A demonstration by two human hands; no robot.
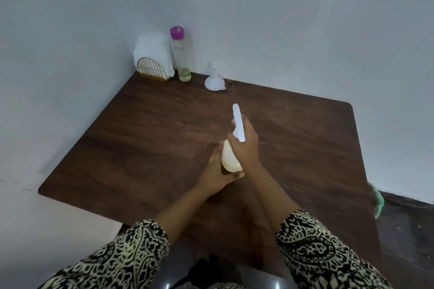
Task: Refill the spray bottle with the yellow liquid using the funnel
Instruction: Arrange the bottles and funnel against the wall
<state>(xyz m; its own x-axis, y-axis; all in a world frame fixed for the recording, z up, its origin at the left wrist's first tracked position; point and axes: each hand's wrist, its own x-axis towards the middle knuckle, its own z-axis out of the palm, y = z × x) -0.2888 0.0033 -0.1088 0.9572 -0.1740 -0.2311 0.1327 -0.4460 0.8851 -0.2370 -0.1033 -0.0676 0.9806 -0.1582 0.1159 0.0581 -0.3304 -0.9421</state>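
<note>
A pale spray bottle (pixel 230 158) with a white trigger head (pixel 238 123) stands at the middle of the dark wooden table (pixel 141 143). My left hand (pixel 218 172) wraps around the bottle's lower body. My right hand (pixel 245 144) grips the neck and spray head from above. A white funnel (pixel 214 81) sits mouth-down near the table's far edge. To its left stands a tall clear bottle (pixel 180 54) with a purple cap and a little yellow liquid at the bottom.
A gold wire holder with white napkins (pixel 153 58) stands in the far left corner against the wall. A green object (pixel 378 202) lies on the floor past the table's right edge. Walls border the table at back and left.
</note>
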